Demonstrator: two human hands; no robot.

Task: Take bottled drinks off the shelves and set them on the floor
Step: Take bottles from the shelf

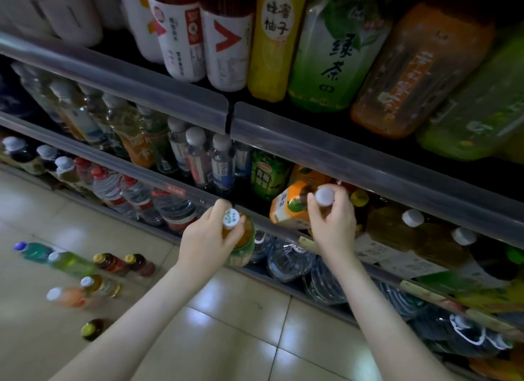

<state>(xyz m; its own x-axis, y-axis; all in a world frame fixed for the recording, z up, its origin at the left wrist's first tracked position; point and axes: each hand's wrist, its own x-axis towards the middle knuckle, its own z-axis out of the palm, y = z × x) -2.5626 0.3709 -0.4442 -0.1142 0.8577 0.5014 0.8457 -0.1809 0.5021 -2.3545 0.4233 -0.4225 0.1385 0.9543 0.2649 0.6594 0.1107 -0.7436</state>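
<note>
The left hand (pixel 211 238) pinches an orange drink (pixel 246 240) by its neck just in front of the shelf rail (pixel 283 231), while the right hand (pixel 333 221) pinches an orange-labelled bottle (pixel 289 207) on the shelf, so such thin holds could slip, or a bottle could catch the rail.

orange btl (pixel 287 209) w/ white cap (pixel 325 195), green-label btl (pixel 245 243), beige floor (pixel 226 346)

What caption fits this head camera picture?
Left hand grips a green-labelled bottle, right hand an orange-labelled bottle, at the shelf; more bottles stand on the floor.
</note>
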